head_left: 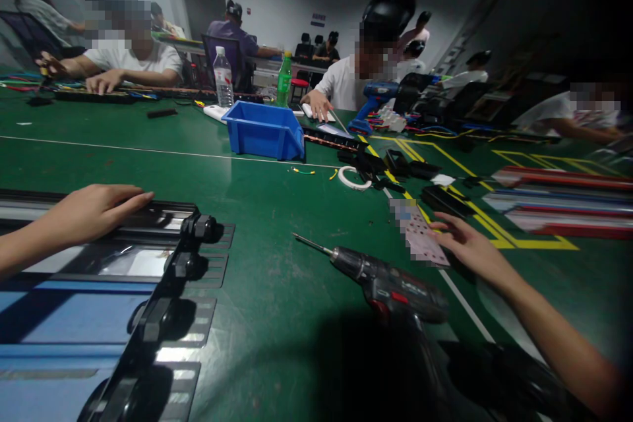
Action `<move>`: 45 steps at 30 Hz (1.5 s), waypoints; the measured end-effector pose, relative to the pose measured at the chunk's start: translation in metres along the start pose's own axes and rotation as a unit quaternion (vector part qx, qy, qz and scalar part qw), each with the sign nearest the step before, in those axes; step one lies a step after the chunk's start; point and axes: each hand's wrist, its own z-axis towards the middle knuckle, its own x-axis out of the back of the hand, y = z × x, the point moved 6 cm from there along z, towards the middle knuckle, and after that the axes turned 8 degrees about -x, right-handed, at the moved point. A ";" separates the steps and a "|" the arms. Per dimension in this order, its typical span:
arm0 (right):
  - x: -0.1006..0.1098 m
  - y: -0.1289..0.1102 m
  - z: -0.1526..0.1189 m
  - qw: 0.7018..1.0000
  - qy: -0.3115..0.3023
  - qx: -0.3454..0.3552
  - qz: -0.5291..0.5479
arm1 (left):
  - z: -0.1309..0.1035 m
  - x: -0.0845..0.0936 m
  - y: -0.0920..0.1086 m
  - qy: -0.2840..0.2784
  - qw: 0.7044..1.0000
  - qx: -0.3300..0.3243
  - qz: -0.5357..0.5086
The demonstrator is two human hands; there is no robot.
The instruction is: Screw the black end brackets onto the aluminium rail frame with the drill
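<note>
My left hand (93, 212) lies with its fingers stretched out over the dark top edge of a long panel assembly (59, 316), which has blue and silver strips. Black bolts or knobs (163, 316) and slotted metal tabs (185, 323) line its right end. On the right, my right hand (469, 247) has its fingers apart at the edge of a pale pinkish sheet (420, 237) dotted with small dark pieces; whether it pinches any is too blurred to tell. Between my hands a black and red cordless drill (390, 283) lies on its side, its long bit pointing left.
A blue bin (264, 132) stands mid-table near a clear bottle (223, 79) and a green bottle (284, 79). Black parts (395, 165), a white ring (353, 178) and a blue drill (373, 105) lie to the right. Co-workers (346, 82) sit across the green table (267, 316).
</note>
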 end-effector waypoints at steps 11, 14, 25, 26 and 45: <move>0.008 -0.005 -0.004 0.993 0.089 -0.064 0.039 | 0.000 -0.001 -0.004 0.001 1.000 -0.003 0.005; 0.011 -0.002 -0.004 0.992 0.094 -0.077 0.041 | 0.001 -0.001 -0.003 0.004 1.000 -0.003 0.003; 0.005 -0.008 -0.018 0.984 0.145 0.013 0.104 | 0.001 0.000 -0.003 0.007 1.000 0.003 0.010; 0.005 -0.010 -0.021 0.981 0.152 0.032 0.114 | 0.001 0.000 -0.003 0.006 1.000 0.004 0.010; -0.004 -0.001 -0.011 0.985 0.075 0.053 0.144 | 0.000 -0.002 -0.005 0.001 1.000 0.012 -0.004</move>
